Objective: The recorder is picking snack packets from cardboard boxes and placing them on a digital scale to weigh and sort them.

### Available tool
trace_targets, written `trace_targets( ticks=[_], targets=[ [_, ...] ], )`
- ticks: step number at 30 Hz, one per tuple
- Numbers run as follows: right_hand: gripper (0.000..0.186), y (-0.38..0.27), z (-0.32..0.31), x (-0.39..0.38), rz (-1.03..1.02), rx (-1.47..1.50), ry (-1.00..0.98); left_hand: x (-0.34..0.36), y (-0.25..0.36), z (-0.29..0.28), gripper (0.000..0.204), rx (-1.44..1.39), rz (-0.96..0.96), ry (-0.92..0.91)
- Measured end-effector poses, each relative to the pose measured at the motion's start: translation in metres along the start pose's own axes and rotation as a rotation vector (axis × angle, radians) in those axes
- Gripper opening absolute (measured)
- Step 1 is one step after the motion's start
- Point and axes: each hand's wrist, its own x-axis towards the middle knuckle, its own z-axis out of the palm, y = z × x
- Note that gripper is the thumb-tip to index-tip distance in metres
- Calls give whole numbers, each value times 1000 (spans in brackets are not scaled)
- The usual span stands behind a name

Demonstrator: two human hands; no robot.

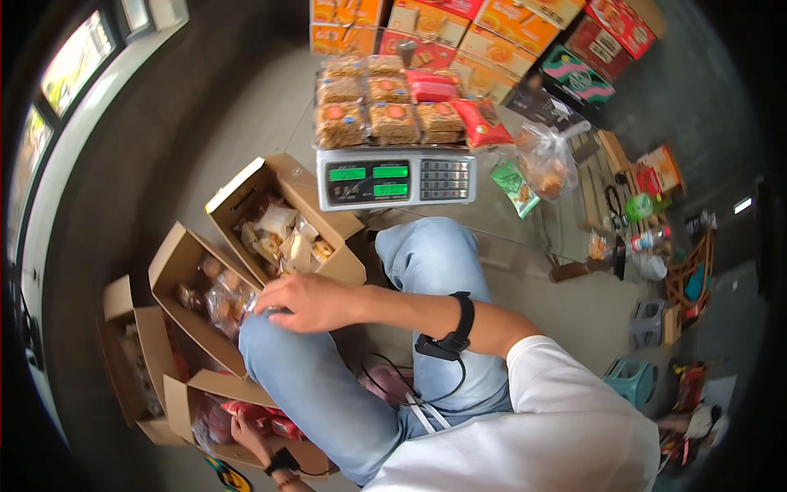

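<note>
In the lowest carton (177,403), the left hand (247,432) is placed against red packets (262,419), fingers bent, grip cannot be told; the right hand (305,302) is rested on the left knee (283,357), fingers loosely curled, any hold hidden.

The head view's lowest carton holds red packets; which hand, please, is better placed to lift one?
Probably the left hand, at those red packets; the right hand is over the left knee.

Left forearm (292,482) cut off at seven o'clock, cartons (426,20) cropped at twelve; clutter (693,426) at four too blurred to tell.
</note>
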Motion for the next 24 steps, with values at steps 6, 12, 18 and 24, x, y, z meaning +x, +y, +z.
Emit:
trace_targets(
  ticks=[6, 12, 18, 24],
  targets=[
    [67, -28, 5, -5, -251, 27, 33, -91, 214, 20, 24, 22, 378, 10],
    [110, -94, -24, -26, -475, -51, 167, -126, 308, 91, 31, 307, 863, -157],
    [97, -118, -135, -77, -386, -244, 506, -139, 398, 169, 31, -222, 730, -1087],
    [77, -61, -381, -80, 239, -462, 819, -109, 378, 255, 25, 40, 524, -800]
  ],
)
